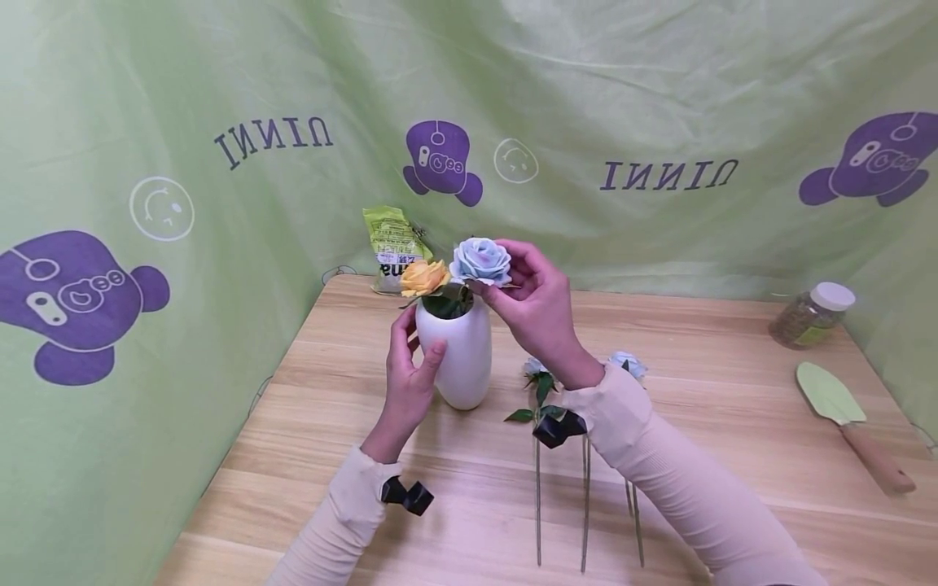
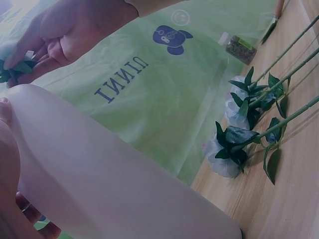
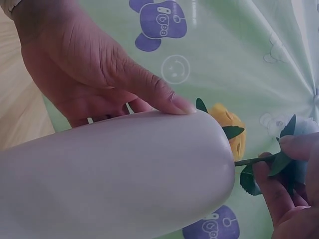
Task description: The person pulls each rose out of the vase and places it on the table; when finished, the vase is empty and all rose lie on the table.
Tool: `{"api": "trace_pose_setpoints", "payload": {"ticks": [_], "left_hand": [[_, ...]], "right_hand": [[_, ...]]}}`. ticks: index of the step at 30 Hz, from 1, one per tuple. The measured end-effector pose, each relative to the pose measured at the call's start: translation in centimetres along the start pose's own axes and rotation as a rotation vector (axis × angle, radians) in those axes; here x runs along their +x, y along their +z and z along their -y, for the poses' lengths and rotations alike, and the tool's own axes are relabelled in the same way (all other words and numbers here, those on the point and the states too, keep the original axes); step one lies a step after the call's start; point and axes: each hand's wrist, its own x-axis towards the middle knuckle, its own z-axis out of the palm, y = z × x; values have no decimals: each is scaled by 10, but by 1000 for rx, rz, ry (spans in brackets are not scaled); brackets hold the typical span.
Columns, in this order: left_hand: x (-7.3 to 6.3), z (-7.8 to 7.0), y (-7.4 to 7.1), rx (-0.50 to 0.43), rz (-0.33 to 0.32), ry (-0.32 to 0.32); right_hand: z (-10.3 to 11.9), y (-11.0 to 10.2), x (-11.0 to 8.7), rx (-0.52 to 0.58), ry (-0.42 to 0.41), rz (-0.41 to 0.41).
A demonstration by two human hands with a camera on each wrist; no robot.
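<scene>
While gripped round the side by the curled left hand (image 1: 410, 382), found on the table (image 1: 330, 391): white vase (image 1: 466, 358) — containing a yellow rose (image 1: 422, 278) and the stem of a blue rose (image 1: 481, 260), pinched below its bloom by the right hand (image 1: 538, 297). Right of the vase: loose pale-blue roses (image 2: 222, 159); farther right, lidded jar (image 1: 806, 319) — brownish contents — and spatula (image 1: 830, 392). Behind the vase: green packet (image 1: 392, 236).

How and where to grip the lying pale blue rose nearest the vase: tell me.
Pinch the pale blue rose by its bare lower stem, probably best from above on the near side: the stem is thin and straight, while bloom and leaves crowd the far end.
</scene>
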Motion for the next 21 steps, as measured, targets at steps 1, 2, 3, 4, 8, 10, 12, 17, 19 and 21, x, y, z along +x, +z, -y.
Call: {"api": "trace_pose_setpoints", "payload": {"ticks": [1, 2, 3, 4, 8, 10, 12, 17, 19, 21], "left_hand": [[0, 0, 0, 0, 0, 0], [0, 0, 0, 0, -1, 2], [0, 0, 1, -1, -2, 7], [0, 0, 1, 0, -6, 9], [1, 1, 1, -3, -14, 24], [1, 0, 1, -3, -16, 24], [1, 0, 1, -5, -17, 26], [0, -1, 1, -6, -16, 26], [0, 0, 1, -8, -13, 25], [0, 0, 0, -8, -8, 24]], "right_hand": [[0, 0, 0, 11, -2, -13], [0, -1, 0, 25, -4, -27], [1, -1, 0, 42, -10, -39], [1, -1, 1, 60, -15, -51], [4, -3, 2, 112, -39, -91], [6, -3, 3, 127, -47, -109], [8, -5, 3, 139, -53, -126], [10, -9, 3, 199, -37, -154], [11, -10, 2, 223, -29, -158], [12, -10, 2, 237, -29, -164]]}}
